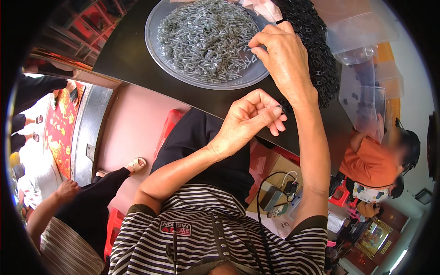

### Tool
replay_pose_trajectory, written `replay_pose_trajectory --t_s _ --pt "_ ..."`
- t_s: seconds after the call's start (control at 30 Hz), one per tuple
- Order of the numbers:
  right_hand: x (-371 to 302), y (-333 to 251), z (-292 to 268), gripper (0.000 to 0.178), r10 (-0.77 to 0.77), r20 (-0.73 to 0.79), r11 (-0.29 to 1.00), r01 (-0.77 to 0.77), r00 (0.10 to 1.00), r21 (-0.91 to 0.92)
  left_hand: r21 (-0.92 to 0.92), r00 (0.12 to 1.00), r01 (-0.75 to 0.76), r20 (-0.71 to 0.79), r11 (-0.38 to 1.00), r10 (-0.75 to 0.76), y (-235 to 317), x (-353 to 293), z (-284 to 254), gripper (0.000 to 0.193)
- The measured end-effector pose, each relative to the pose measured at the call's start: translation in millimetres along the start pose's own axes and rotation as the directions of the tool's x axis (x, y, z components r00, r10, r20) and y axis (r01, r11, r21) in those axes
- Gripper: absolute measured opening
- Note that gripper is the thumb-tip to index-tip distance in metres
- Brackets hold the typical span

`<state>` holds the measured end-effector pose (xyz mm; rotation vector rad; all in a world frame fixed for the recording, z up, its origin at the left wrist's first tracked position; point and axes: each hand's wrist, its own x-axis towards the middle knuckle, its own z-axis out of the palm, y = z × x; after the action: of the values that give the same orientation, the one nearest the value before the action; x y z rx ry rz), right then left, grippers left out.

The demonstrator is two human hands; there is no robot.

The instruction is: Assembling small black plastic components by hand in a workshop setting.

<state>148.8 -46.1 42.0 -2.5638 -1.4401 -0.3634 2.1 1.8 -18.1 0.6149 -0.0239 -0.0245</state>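
Observation:
My left hand (254, 114) is closed in a pinch, with a small black part (282, 109) showing at the tips of thumb and finger. My right hand (286, 57) reaches over the right rim of a round translucent tray (215, 85), its thumb and forefinger drawn together; whatever may be between them is too small to make out. Heaped in the tray are many small, thin grey pieces (206, 39), shiny and spring-like, a few lying loose near my right fingertips. Just right of that hand spreads a pile of small black plastic parts (321, 59), like the one in my left hand.
The dark table (123, 50) carries the tray and pile. Clear plastic bags (364, 41) lie at the right, and a pale pink cloth or bag (263, 9) behind the tray. Below are red stools (169, 126) and a box with cables (279, 197). Other people sit left and right.

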Motion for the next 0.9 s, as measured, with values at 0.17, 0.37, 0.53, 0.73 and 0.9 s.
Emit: replay_pose_trajectory --t_s 0.17,0.37,0.53,0.73,0.9 --pt "4 -2 0 0.01 -0.034 0.032 0.998 0.036 0.999 -0.05 0.0 1.0 -0.004 0.012 1.0 0.004 1 -2 -1 0.01" --pt "5 -1 -9 0.011 -0.063 -0.008 0.998 0.063 0.998 0.021 -0.002 1.0 -0.025 -0.001 1.0 0.025 -3 -1 -2 0.011" --pt "-18 -3 -30 0.009 0.355 0.116 0.64 -0.332 0.928 0.693 -0.045 0.997 -0.047 -0.057 0.998 0.044 0 0 1 0.011" --pt "-75 -17 -53 0.015 0.472 0.182 0.375 -0.383 0.863 0.844 0.044 0.99 -0.027 -0.139 0.999 0.033 2 0 3 0.017" --pt "-110 -21 -46 0.014 0.564 0.242 0.085 -0.347 0.789 0.934 0.023 0.991 -0.023 -0.135 0.999 0.025 3 2 8 0.017"
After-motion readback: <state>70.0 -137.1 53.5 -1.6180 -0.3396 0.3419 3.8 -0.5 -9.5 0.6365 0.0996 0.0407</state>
